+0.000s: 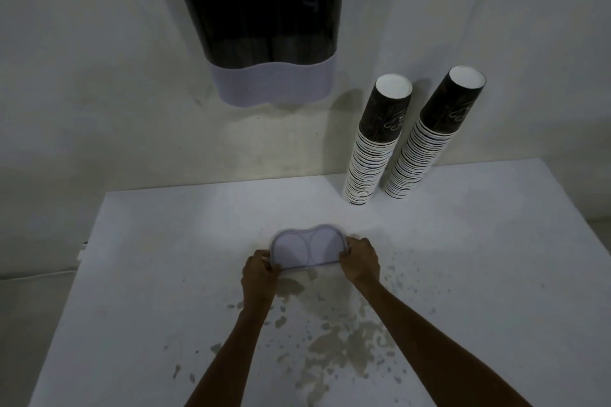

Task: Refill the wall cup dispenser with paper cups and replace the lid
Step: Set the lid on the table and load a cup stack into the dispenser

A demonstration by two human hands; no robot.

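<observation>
A pale double-lobed lid [307, 249] lies flat at the middle of the white table [148, 274]. My left hand [259, 274] grips its left end and my right hand [360, 261] grips its right end. On the wall above hangs the cup dispenser [264, 10], a dark see-through double tube with a pale band at its bottom. Two tall stacks of paper cups, upside down with dark printed sides, lean against the wall at the table's back right: the left stack [377, 139] and the right stack [433, 132].
Brownish worn patches [334, 344] mark the table surface in front of the lid and between my forearms. The table's left edge drops off to a dim floor; the wall stands directly behind the table.
</observation>
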